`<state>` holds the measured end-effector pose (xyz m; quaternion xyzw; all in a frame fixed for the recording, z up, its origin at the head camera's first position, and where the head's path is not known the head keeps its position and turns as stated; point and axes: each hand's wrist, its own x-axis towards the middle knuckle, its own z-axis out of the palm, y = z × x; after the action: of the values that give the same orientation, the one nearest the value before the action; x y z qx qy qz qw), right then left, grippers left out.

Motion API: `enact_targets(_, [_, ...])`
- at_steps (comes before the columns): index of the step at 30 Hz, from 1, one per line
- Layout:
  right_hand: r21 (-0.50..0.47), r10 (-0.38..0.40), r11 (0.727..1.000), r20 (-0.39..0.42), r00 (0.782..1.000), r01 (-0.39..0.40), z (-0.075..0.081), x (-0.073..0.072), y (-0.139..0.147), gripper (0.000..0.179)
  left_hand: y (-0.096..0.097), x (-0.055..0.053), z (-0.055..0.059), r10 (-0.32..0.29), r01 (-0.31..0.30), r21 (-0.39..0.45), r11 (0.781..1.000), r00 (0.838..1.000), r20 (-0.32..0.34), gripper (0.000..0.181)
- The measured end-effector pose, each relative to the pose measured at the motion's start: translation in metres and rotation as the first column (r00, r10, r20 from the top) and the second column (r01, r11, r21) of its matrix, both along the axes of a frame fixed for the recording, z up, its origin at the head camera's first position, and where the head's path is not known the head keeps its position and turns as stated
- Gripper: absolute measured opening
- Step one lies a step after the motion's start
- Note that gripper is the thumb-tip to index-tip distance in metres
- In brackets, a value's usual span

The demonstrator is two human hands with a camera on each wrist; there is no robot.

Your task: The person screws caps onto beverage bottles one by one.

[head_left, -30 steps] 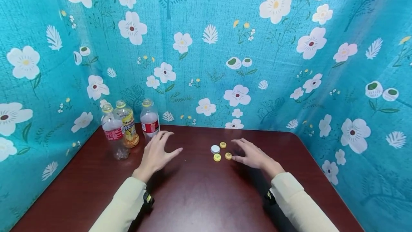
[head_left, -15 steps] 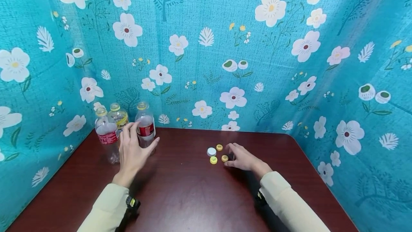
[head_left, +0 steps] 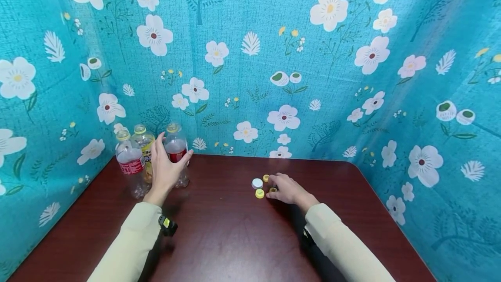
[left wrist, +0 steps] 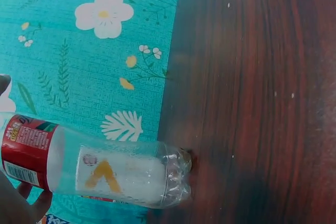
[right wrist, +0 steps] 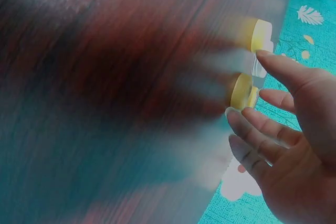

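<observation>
In the head view my left hand (head_left: 166, 164) is spread around the clear bottle with a red label (head_left: 176, 147), which stands capless and upright. The left wrist view shows fingertips beside the bottle (left wrist: 121, 166) and the thumb tip apart from it. My right hand (head_left: 289, 188) is low over the bottle caps with fingers loosely bent. In the right wrist view, a yellow cap (right wrist: 241, 92) lies between its thumb and fingers, with no clear pinch. Nearby are a white cap (head_left: 257, 183), a yellow cap (head_left: 260, 193) and another yellow cap (head_left: 266, 178), partly hidden.
Left of my left hand stand a bottle with a pink-red label (head_left: 131, 166) and a bottle with a yellow label (head_left: 146, 147), partly covered by the hand. The dark wooden table (head_left: 235, 238) ends at a blue flowered cloth (head_left: 250, 77) at the back and sides.
My left hand has moved left, then come around the red-labelled bottle. The right hand has moved slightly left, further over the nearest yellow cap. The head view has shifted a little.
</observation>
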<state>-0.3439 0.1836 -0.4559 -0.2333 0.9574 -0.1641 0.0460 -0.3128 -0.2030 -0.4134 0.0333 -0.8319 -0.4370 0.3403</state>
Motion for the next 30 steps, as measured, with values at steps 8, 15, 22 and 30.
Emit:
enact_targets(8, [-0.035, 0.036, 0.999, -0.019, 0.999, -0.036, -0.007, -0.002, -0.005, 0.019, -0.001, -0.007, 0.003, -0.015, 0.015, 0.005, 1.0, 1.0, 0.009, 0.092])
enact_targets(15, [-0.038, 0.04, 0.998, -0.04, 0.998, -0.041, -0.008, 0.002, -0.004, 0.011, -0.003, -0.012, 0.006, -0.015, 0.015, 0.008, 1.0, 1.0, 0.009, 0.079])
enact_targets(22, [-0.039, 0.052, 0.998, -0.03, 0.998, -0.054, -0.004, 0.003, 0.001, 0.012, -0.001, -0.014, 0.01, -0.042, 0.041, 0.014, 0.999, 0.999, 0.008, 0.069])
enact_targets(30, [-0.067, 0.027, 0.997, -0.03, 0.999, -0.028, -0.005, 0.008, 0.006, 0.011, 0.002, -0.016, 0.007, -0.078, 0.078, 0.033, 0.996, 0.997, 0.009, 0.065])
